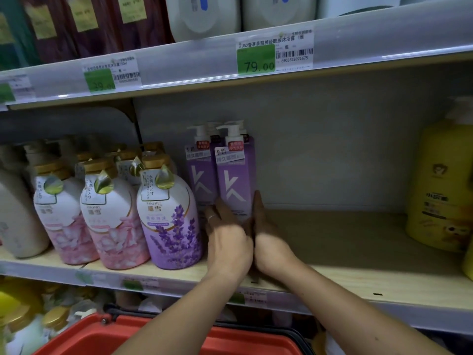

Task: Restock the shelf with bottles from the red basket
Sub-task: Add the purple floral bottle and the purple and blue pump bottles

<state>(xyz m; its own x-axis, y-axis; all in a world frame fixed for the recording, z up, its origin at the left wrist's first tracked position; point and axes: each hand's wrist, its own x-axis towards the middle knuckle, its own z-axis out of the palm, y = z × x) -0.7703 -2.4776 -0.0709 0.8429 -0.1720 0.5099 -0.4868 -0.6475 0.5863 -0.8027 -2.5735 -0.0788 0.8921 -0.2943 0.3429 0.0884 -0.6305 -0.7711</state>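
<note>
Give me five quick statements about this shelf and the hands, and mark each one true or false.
1. Both hands are on the front purple pump bottle. True: the left hand lies on its front and the right hand against its right side.
2. The purple pump bottles stand upright. True.
3. The lavender bottle stands right of the purple pump bottles. False: it stands to their left.
4. The shelf between the purple pump bottles and the yellow bottle is packed with bottles. False: bare board shows there.
5. The red basket sits on the upper shelf. False: it is below, at the bottom of the view.
</note>
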